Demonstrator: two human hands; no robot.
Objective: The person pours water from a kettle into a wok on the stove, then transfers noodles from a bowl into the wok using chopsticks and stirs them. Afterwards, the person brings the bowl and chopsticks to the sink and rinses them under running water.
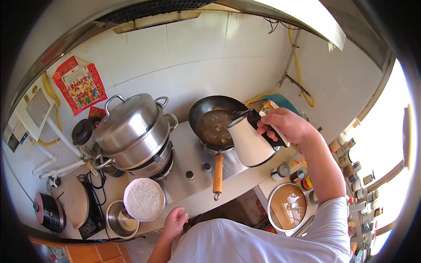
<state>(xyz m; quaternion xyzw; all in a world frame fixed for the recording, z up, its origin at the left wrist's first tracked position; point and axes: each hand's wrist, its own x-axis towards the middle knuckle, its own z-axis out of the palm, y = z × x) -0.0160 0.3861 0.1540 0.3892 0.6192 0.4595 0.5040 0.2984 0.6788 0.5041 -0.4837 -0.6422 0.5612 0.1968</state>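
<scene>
My right hand (283,126) is closed round the black handle of a white electric kettle (250,142). The kettle is tilted, its spout over a black wok (213,101) on the stove. Brownish liquid (214,127) with pale bits lies in the wok, whose wooden handle (218,173) points toward me. My left hand (175,222) hangs low by the counter edge, fingers loosely curled and slightly apart, with nothing visible in them. Near it stands a white bowl (144,199) of thin, pale noodle-like strands in cloudy liquid.
A large lidded steel steamer (131,127) occupies the left burner. Left of the bowl are a steel basin (115,221) and a dark rice cooker (50,212). A round pan (287,206) and several jars (280,171) stand at right. The range hood (153,19) hangs overhead.
</scene>
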